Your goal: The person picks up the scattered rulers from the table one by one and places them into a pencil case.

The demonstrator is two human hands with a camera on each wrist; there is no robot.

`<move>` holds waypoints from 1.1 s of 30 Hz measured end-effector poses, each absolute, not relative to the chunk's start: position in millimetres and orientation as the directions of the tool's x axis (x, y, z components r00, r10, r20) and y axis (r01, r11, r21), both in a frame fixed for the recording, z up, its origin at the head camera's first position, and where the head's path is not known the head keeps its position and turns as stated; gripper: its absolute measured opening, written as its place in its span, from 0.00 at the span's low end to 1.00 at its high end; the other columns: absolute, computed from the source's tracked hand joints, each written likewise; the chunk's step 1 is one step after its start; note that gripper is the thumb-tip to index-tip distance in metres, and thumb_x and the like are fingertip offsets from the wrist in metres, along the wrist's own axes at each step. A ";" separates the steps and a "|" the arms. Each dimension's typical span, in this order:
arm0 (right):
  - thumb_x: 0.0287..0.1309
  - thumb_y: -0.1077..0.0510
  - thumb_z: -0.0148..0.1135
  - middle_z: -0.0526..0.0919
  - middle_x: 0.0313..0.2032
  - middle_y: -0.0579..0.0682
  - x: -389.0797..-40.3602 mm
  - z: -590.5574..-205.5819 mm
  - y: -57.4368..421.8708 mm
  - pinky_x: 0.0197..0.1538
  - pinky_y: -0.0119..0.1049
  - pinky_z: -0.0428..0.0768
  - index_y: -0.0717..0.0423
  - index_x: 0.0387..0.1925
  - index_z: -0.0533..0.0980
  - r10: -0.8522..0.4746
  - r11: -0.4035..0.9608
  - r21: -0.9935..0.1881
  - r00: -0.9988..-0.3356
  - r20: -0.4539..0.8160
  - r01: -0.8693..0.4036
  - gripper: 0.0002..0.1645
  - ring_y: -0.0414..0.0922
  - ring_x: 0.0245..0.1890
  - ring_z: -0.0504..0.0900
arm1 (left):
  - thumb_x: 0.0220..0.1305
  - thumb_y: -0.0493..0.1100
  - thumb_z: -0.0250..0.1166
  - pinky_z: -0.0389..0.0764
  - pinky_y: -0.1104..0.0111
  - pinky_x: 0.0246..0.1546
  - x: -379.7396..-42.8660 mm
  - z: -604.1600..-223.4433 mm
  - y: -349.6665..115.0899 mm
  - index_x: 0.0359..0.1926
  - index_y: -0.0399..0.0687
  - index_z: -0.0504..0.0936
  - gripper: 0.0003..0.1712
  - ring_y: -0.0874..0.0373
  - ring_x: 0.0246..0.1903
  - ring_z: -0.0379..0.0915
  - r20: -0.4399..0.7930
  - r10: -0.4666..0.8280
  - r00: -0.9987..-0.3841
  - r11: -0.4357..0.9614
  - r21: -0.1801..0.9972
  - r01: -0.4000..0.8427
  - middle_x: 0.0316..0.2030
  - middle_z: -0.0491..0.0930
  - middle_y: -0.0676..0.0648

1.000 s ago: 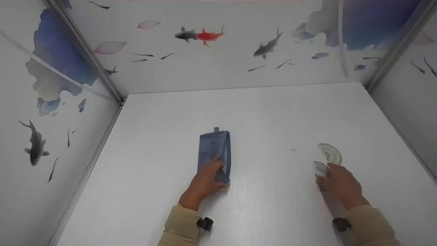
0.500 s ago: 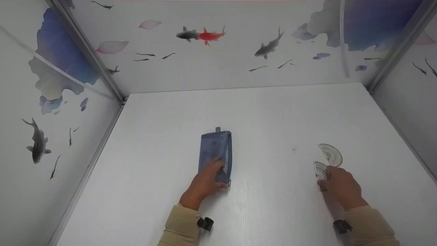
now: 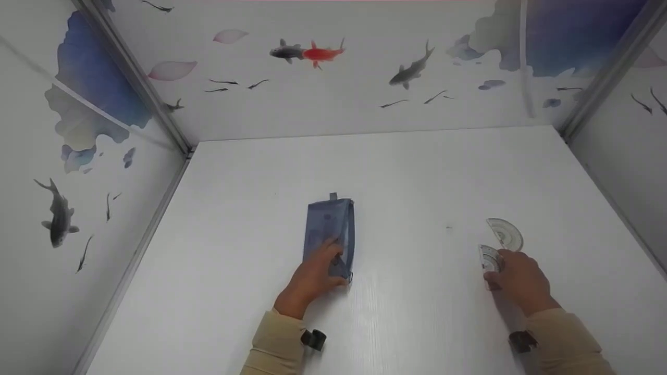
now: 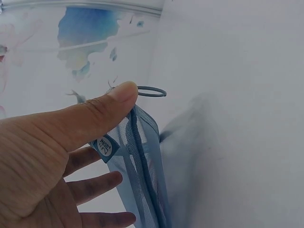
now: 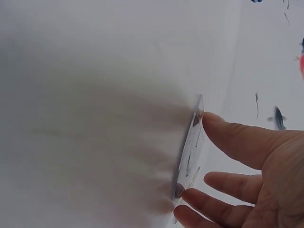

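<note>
A blue mesh pencil case (image 3: 324,221) lies lengthwise on the white table, its zip along the right side. My left hand (image 3: 309,281) holds its near end, thumb at the corner and index finger over the top. In the left wrist view, the thumb presses beside a dark loop (image 4: 164,94), and a small label (image 4: 105,147) hangs near the index finger. To the right, my right hand (image 3: 522,284) pinches a clear protractor (image 3: 489,255) between thumb and fingertips at its edges. A second clear protractor (image 3: 506,233) lies just beyond it, close to the knuckles.
White walls painted with fish and blue patches enclose the table (image 3: 396,177) at the back and both sides. A tiny mark (image 3: 449,227) shows on the tabletop left of the protractors. Each sleeved wrist wears a dark device, one a black wrist mount (image 3: 313,339).
The right thumb and fingers have shifted slightly on the near protractor. The left hand and the pencil case stay in place; the whole view has drifted a little.
</note>
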State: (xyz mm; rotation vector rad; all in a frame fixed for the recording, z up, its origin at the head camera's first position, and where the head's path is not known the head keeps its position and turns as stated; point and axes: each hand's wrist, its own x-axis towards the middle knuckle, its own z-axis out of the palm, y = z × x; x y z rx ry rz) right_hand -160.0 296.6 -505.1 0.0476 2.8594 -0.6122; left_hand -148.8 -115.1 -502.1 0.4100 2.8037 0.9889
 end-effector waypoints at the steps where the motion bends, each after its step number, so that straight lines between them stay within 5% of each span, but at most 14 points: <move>1: 0.54 0.53 0.69 0.77 0.47 0.72 -160.6 -504.8 296.8 0.44 0.57 0.76 0.76 0.58 0.66 -0.017 0.912 -0.403 -0.976 -0.219 0.075 0.39 0.63 0.44 0.77 | 0.50 0.42 0.76 0.68 0.50 0.61 -148.8 -502.2 -114.8 0.61 0.45 0.72 0.37 0.42 0.68 0.58 -0.041 0.299 -0.953 0.748 0.631 0.207 0.71 0.58 0.41; 7: 0.52 0.55 0.70 0.79 0.39 0.69 -169.1 -506.4 301.0 0.37 0.51 0.76 0.76 0.55 0.68 -0.028 0.906 -0.416 -0.971 -0.238 0.075 0.37 0.55 0.35 0.75 | 0.50 0.43 0.76 0.68 0.50 0.61 -149.5 -502.3 -114.2 0.60 0.46 0.73 0.36 0.43 0.68 0.58 -0.054 0.286 -0.957 0.755 0.627 0.190 0.71 0.58 0.42; 24: 0.51 0.55 0.71 0.74 0.48 0.76 -182.8 -505.3 308.7 0.50 0.61 0.72 0.80 0.57 0.63 -0.045 0.892 -0.439 -0.946 -0.320 0.106 0.42 0.67 0.46 0.74 | 0.50 0.42 0.76 0.67 0.50 0.62 -149.8 -500.9 -113.6 0.60 0.47 0.72 0.36 0.44 0.69 0.56 -0.072 0.278 -0.958 0.748 0.641 0.169 0.72 0.57 0.43; 33: 0.51 0.57 0.71 0.75 0.49 0.74 -189.5 -501.3 305.5 0.46 0.57 0.74 0.78 0.55 0.66 -0.051 0.885 -0.446 -0.928 -0.369 0.129 0.37 0.59 0.40 0.76 | 0.50 0.44 0.76 0.68 0.49 0.61 -150.1 -501.6 -115.4 0.61 0.49 0.71 0.37 0.44 0.69 0.56 -0.087 0.278 -0.957 0.745 0.648 0.158 0.72 0.57 0.43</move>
